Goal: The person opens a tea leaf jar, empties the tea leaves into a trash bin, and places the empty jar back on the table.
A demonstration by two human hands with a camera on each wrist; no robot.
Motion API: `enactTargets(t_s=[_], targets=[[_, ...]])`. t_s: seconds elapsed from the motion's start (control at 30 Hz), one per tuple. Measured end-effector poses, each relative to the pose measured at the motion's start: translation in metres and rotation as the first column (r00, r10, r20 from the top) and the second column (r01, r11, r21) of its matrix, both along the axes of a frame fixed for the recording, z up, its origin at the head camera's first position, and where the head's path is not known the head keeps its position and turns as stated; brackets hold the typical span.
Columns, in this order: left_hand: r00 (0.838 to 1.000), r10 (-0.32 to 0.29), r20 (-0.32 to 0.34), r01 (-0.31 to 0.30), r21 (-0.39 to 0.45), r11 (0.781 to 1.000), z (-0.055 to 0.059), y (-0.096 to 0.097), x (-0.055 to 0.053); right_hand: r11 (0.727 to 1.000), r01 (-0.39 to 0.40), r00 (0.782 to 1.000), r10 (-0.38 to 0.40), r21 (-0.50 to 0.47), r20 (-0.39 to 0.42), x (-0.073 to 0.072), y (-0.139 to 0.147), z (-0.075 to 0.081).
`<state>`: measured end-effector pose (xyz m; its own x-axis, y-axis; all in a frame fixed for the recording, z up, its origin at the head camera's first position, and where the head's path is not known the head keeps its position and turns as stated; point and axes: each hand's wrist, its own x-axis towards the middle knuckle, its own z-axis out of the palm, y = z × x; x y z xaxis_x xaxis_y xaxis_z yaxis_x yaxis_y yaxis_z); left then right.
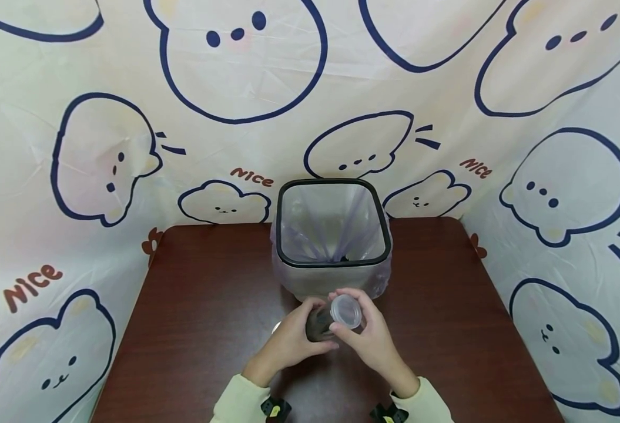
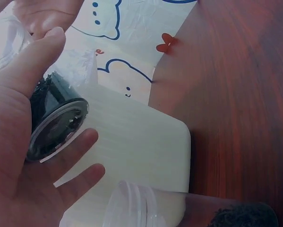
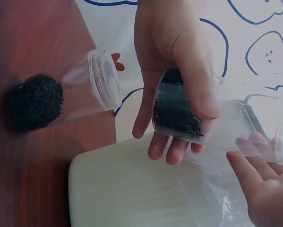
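Observation:
Between my two hands, near the middle of the table in the head view, is a clear jar with dark, dry shreds like tea leaves inside. It lies tilted, its capped end up toward the right. My left hand holds it by the filled base, the thumb across its side in the right wrist view. The fingers of my right hand grip round the clear lid. A second clear jar with similar dark shreds stands close by on the left; my left hand mostly covers it in the head view.
Just beyond my hands a cream waste bin with a black rim stands at the table's far side, lined with a thin lilac bag. A printed cloth hangs around the dark wooden table.

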<state>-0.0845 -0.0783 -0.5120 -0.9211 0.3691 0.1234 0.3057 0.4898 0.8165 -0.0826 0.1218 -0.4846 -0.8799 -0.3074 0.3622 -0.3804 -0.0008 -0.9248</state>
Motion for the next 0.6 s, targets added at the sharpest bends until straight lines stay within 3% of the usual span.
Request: enactTargets(t_s=[0.37, 0.6], targets=[[0.999, 0.020, -0.040, -0.017, 0.065, 0.998, -0.004, 0.009, -0.001, 0.989, 0.012, 0.998, -0.002, -0.145, 0.070, -0.001, -0.005, 0.000], [0.997, 0.054, -0.049, -0.048, 0.120, 0.992, -0.006, 0.014, -0.002, 0.922, 0.044, 0.993, 0.001, -0.385, 0.115, 0.001, -0.017, -0.004]])
